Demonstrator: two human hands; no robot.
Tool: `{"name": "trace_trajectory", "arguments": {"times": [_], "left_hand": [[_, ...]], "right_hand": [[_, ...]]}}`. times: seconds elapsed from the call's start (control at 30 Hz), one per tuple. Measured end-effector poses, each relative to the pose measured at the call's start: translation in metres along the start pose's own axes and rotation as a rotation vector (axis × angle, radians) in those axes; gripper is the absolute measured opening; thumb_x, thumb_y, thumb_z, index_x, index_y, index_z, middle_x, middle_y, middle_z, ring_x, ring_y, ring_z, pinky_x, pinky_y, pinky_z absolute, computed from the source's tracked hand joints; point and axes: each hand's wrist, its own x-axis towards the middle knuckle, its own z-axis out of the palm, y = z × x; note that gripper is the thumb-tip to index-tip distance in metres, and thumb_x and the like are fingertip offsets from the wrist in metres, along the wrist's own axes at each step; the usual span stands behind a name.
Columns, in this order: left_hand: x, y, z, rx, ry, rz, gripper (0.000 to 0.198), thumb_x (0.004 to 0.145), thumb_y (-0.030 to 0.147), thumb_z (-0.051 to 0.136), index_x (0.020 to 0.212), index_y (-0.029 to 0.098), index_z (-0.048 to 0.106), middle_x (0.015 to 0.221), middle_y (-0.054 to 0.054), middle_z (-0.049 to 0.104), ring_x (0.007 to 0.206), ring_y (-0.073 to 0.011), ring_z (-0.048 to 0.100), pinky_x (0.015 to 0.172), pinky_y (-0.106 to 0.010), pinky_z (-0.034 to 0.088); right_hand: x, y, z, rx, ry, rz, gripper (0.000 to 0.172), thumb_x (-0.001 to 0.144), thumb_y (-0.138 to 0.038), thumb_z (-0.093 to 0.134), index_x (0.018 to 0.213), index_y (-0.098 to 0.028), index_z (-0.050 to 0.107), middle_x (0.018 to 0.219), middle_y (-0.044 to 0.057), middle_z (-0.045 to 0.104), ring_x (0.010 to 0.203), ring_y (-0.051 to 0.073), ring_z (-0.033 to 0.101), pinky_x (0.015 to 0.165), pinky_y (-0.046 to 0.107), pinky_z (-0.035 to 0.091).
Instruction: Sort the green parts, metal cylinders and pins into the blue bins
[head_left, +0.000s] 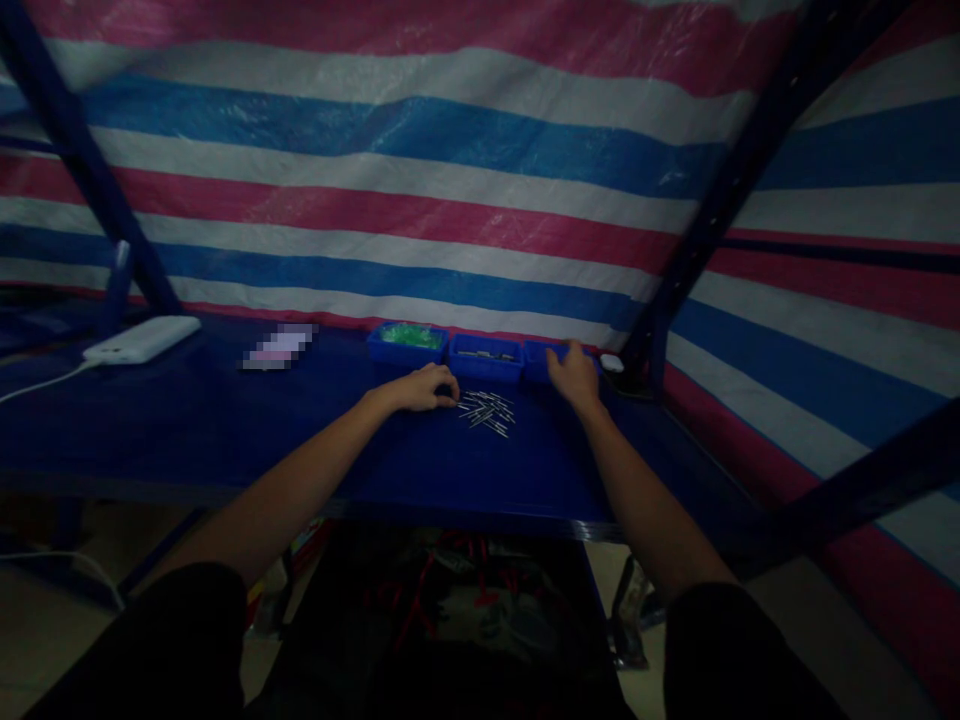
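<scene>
On the blue table lies a loose pile of thin metal pins (489, 411). My left hand (429, 388) is at the pile's left edge, thumb and forefinger pinched together at the end of a pin. My right hand (574, 374) reaches over the right blue bin (536, 362), thumb and fingers apart; its fingertips are at the bin, and nothing shows between them. The middle blue bin (486, 370) has several metal pieces in it. In the left blue bin (407, 357) there is green material in clear plastic.
A white power bank (142, 340) with a cable sits at the table's left. A pixelated flat object (279, 346) lies nearer the bins. A small white case (611, 363) stands right of the bins, by a blue rack post (656, 300). Striped sheeting hangs behind.
</scene>
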Motion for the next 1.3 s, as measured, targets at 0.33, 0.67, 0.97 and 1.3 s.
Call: {"name": "trace_trajectory", "arguments": {"times": [0.33, 0.67, 0.97, 1.3], "left_hand": [[0.000, 0.004, 0.008, 0.009, 0.006, -0.090, 0.015, 0.072, 0.034, 0.060, 0.078, 0.020, 0.064, 0.098, -0.006, 0.055, 0.098, -0.0227, 0.044, 0.088, -0.036, 0.034], [0.006, 0.011, 0.000, 0.016, 0.229, -0.027, 0.022, 0.083, 0.029, 0.042, 0.079, 0.017, 0.060, 0.085, -0.005, 0.060, 0.086, -0.0185, 0.050, 0.087, -0.034, 0.035], [0.003, 0.029, -0.003, -0.149, 0.295, -0.012, 0.027, 0.083, 0.036, 0.042, 0.080, 0.016, 0.060, 0.074, -0.002, 0.062, 0.069, -0.0143, 0.054, 0.066, -0.026, 0.040], [0.001, 0.034, -0.007, -0.123, 0.350, -0.069, 0.041, 0.088, 0.040, 0.033, 0.068, 0.014, 0.058, 0.058, 0.000, 0.056, 0.055, -0.0121, 0.051, 0.055, -0.023, 0.036]], "right_hand": [[-0.040, -0.053, 0.021, 0.147, -0.350, -0.478, 0.037, 0.085, -0.040, 0.045, 0.115, -0.019, 0.048, 0.066, 0.000, 0.061, 0.058, 0.015, 0.056, 0.052, 0.023, 0.035], [-0.050, -0.062, 0.008, 0.153, -0.295, -0.656, 0.027, 0.084, -0.031, 0.050, 0.108, -0.020, 0.052, 0.069, -0.001, 0.061, 0.061, 0.013, 0.055, 0.056, 0.023, 0.034], [-0.055, -0.067, 0.008, -0.008, -0.211, -0.642, 0.020, 0.090, -0.030, 0.037, 0.087, -0.021, 0.055, 0.083, 0.004, 0.066, 0.072, 0.017, 0.060, 0.056, 0.024, 0.031], [-0.057, -0.073, 0.002, 0.020, -0.234, -0.675, 0.027, 0.090, -0.035, 0.036, 0.082, -0.020, 0.057, 0.080, 0.003, 0.066, 0.070, 0.015, 0.059, 0.058, 0.023, 0.032]]}}
